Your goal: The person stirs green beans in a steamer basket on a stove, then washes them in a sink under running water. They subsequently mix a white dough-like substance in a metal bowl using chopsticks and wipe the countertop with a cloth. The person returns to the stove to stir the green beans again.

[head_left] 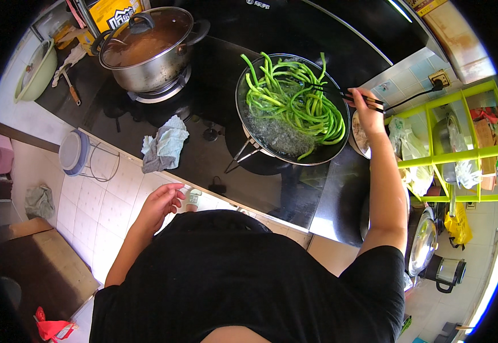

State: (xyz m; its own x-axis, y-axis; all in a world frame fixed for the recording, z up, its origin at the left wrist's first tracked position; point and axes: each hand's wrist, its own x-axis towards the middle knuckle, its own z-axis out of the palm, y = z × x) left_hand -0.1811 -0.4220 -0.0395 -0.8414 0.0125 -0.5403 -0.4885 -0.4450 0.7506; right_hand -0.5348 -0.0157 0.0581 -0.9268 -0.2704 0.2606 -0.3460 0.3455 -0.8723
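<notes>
Black chopsticks (340, 93) are in my right hand (368, 108), above the far right rim of a wide dark wok (345, 150). Their tips reach into a tangle of long green beans (294, 100). The beans lie in bubbling liquid (274, 128), heaped mostly toward the far and right sides. A metal handle (243, 155) sticks out from the wok's near left side. My left hand (166, 201) hovers near the counter's front edge with its fingers loosely bent and nothing visible in them. Beyond it a crumpled light blue and grey cloth (166, 146) lies on the counter.
A lidded steel pot (149, 66) stands on the left burner. Farther left are a wooden-handled utensil (73, 88) and a pale green basin (36, 71). A green shelf rack (452, 154) stands at the right, by a plugged-in cord (417, 98). Below left is a round-topped stool (75, 151).
</notes>
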